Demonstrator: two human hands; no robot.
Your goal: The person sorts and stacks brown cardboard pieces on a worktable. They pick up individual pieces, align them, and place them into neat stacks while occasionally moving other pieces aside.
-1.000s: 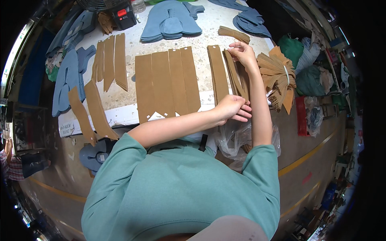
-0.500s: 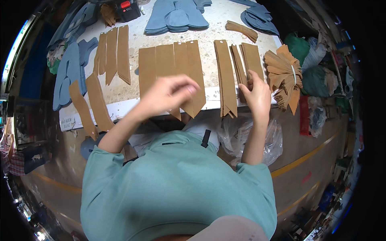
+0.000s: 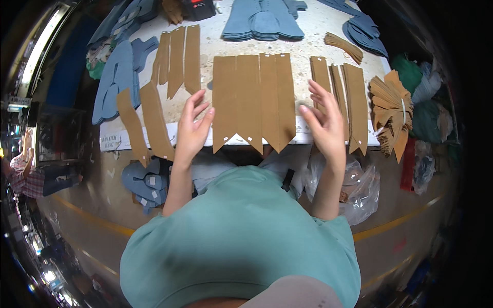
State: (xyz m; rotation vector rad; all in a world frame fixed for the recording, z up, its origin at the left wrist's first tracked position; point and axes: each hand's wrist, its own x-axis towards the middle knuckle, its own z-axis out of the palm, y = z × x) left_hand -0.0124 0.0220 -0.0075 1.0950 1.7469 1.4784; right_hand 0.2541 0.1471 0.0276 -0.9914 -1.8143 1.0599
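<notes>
Several flat brown strips with pointed or notched lower ends lie side by side as a central panel (image 3: 249, 100), small white stickers on some of them. My left hand (image 3: 192, 128) is at the panel's left edge, fingers apart and holding nothing. On the other side my right hand (image 3: 326, 126) hovers between the panel and the right-hand stack of brown strips (image 3: 356, 102). Its fingers are spread, with nothing in them, and it partly covers another narrow strip stack (image 3: 319, 69). Whether either hand touches the strips I cannot tell.
More brown strips (image 3: 176, 59) lie at left, and two strips (image 3: 156, 118) overhang the front edge. Blue cut pieces (image 3: 263, 23) are stacked at the back. A tied fan-shaped brown bundle (image 3: 385, 105) sits at the right edge. A clear plastic bag (image 3: 362, 195) hangs below.
My left hand has gone from above the central strips to their left side. My right hand has left the right-hand strips and come toward the panel. The view has shifted.
</notes>
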